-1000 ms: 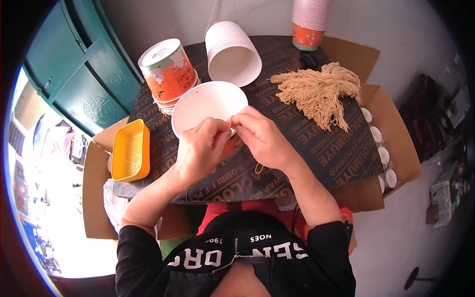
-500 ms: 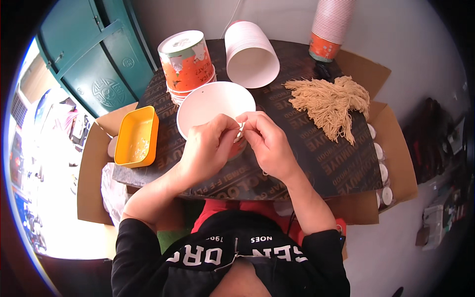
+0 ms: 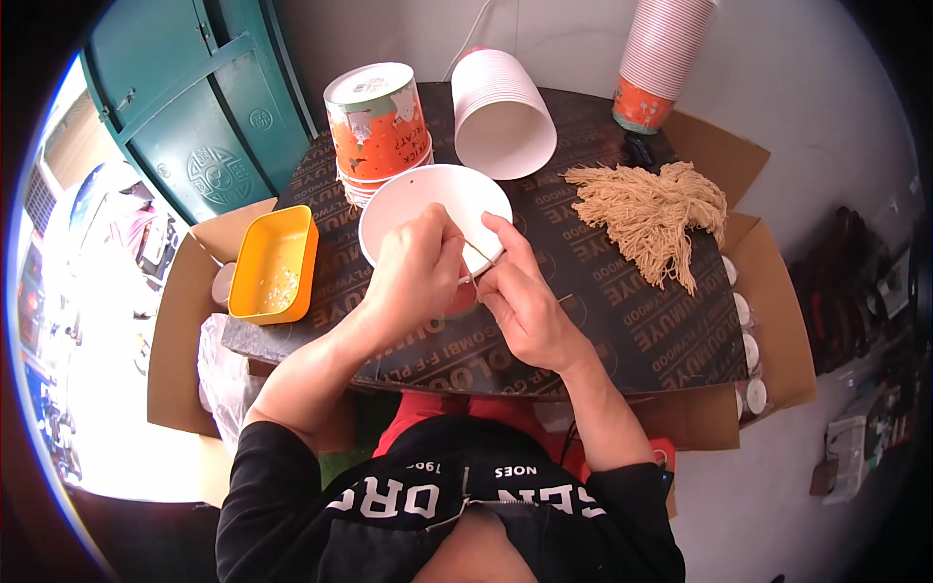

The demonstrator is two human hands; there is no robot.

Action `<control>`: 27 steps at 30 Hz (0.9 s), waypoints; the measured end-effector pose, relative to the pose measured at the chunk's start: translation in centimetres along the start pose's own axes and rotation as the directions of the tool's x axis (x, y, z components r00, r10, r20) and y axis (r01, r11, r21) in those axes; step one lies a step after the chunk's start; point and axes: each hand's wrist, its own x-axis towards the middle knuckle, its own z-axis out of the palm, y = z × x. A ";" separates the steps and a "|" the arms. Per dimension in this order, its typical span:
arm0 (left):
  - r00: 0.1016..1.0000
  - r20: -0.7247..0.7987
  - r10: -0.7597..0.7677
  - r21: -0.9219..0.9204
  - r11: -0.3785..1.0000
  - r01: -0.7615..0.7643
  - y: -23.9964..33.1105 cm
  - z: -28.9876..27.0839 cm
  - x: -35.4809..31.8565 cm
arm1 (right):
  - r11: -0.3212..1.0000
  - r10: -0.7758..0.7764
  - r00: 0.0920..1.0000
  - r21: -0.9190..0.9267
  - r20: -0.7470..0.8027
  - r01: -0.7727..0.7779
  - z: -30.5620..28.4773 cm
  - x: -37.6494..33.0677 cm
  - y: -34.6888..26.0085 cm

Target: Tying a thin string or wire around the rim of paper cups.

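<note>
A white-lined paper bucket [image 3: 397,202] lies with its mouth facing up and toward me, its near rim behind my hands. A thin tan cord [image 3: 477,252] runs between my fingers at that rim. My left hand [image 3: 413,267] is closed, pinching the cord. My right hand [image 3: 530,309] grips the cord too, its thumb and lower fingers bent while the index finger stands out along the rim. The fingers partly hide where the cord meets the bucket.
Left stands a yellow tray [image 3: 249,306] with small white bits. Behind are upside-down orange buckets [image 3: 381,131] and a lying stack of white buckets [image 3: 486,92]. To the right, a bundle of tan cords [image 3: 661,219] lies before a tall bucket stack [image 3: 669,49]. Cardboard boxes [image 3: 773,301] flank the dark table [image 3: 671,355].
My hands have drawn apart, and a stretch of cord now shows between them. The right index finger has straightened. The whole view has shifted slightly.
</note>
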 end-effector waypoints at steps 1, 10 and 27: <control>1.000 0.000 0.002 0.001 1.000 -0.002 0.0 0.0 0.1 | 1.000 -0.002 1.000 -0.001 -0.002 0.002 0.0 0.1 0.0; 0.998 -0.056 -0.042 -0.079 0.996 0.038 -0.5 0.3 0.0 | 0.982 -0.077 0.987 -0.184 -0.140 0.051 0.2 -1.2 0.3; 1.000 -0.005 0.004 0.027 1.000 -0.004 -0.6 0.3 0.2 | 0.935 -0.167 0.951 -0.349 -0.261 0.068 2.3 -0.9 -0.5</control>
